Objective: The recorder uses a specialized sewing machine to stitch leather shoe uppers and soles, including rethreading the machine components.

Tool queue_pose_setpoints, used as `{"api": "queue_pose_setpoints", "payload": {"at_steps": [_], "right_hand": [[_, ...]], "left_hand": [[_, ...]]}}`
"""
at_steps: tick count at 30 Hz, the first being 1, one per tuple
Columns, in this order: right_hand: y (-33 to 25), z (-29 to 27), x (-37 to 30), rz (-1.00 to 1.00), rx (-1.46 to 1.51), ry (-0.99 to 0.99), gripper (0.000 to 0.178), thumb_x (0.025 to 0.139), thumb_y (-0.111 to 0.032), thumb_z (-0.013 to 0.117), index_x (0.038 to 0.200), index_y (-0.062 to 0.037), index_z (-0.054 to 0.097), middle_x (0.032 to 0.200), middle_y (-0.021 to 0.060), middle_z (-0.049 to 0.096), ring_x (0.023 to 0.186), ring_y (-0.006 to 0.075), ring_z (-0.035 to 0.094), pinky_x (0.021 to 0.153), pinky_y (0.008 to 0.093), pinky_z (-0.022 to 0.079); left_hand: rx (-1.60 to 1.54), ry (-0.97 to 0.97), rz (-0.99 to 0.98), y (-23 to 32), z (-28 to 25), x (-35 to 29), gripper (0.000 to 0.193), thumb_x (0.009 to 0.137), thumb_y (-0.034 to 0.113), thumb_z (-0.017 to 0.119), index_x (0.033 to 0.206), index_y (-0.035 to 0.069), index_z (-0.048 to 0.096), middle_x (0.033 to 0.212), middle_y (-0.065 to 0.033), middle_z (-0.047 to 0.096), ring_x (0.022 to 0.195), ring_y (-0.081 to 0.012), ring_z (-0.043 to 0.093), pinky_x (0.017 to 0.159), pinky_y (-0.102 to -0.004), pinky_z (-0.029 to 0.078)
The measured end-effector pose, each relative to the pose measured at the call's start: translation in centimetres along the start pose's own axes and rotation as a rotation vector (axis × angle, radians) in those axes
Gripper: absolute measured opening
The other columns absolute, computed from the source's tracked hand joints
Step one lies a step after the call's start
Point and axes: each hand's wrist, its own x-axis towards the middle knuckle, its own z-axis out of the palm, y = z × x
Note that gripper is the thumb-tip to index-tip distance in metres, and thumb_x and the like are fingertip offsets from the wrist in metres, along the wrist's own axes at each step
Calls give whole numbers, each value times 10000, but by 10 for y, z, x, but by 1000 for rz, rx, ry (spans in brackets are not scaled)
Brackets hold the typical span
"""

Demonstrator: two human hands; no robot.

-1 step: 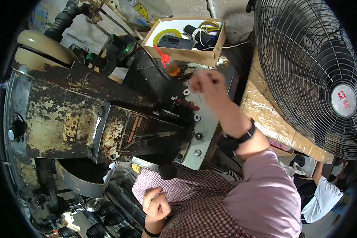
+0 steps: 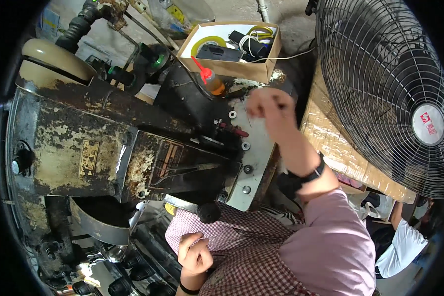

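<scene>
Two items flank the rusty machine [image 2: 113,143]: a cardboard box [image 2: 241,69] and a fan [image 2: 385,93]. Right hand [image 2: 266,106] is fisted above the metal plate [image 2: 251,153]; whether it holds anything cannot be told. Left hand [image 2: 195,254] grips checked cloth [image 2: 222,232].

Cardboard box [image 2: 241,69] behind the machine [image 2: 108,148], fan [image 2: 389,93] seemingly right.

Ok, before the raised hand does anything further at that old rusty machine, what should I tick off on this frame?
1. Right hand over the grey metal plate with washers: ok.
2. Whether its pinched fingers hold anything: cannot tell.
3. Left hand away from the plate, on the checked red-and-white cloth: ok.
4. Small orange oil bottle with red spout upright, apart from the right hand: ok.
5. Large black wire-guard fan apart from the raised arm: ok; whether spinning: cannot tell.
</scene>
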Motion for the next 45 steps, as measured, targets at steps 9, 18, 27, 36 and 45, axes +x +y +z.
{"api": "queue_pose_setpoints", "payload": {"at_steps": [9, 18, 27, 36, 45], "right_hand": [[-97, 22, -109, -514, -166, -645, 295, 786, -345, 638, 636, -115, 532, 556, 5, 462, 634, 241, 563, 648, 435, 445], [-128, -8, -134, 50, 745, -289, 554, 945, -443, 493, 529, -93, 386, 428, -44, 310, 320, 79, 306, 317, 258, 210], [-144, -40, -102, -136, 1081, -830, 382, 972, -294, 490, 731, -9, 566, 514, -16, 424, 381, 129, 382, 366, 310, 280], [-173, -66, -129, -216, 1018, -316, 497, 986, -242, 436, 533, -38, 440, 406, 2, 358, 278, 102, 330, 261, 264, 222], [-195, -112, -147, -342, 852, -273, 497, 984, -190, 427, 502, -73, 405, 389, -11, 357, 276, 100, 397, 292, 251, 282]], "left_hand": [[-221, -409, 56, 48, 37, 117, 484, 729, 5, 646, 1200, 20, 540, 1233, -158, 512, 1231, -366, 436, 1073, -499, 275], [-117, -262, 111, 14, 74, 118, 195, 734, 17, 672, 912, 90, 643, 902, -69, 607, 952, -271, 589, 826, -370, 419], [-37, -857, 190, 75, 34, 125, 103, 696, 54, 577, 791, 86, 555, 614, -110, 525, 697, -317, 572, 668, -436, 390], [-455, -488, 48, 91, 55, 129, 266, 768, 15, 498, 990, 96, 620, 704, -195, 511, 714, -367, 510, 609, -476, 377], [-157, -296, 65, 94, 33, 136, 254, 823, 45, 507, 1048, 106, 606, 619, -146, 526, 553, -344, 526, 510, -430, 433]]}}
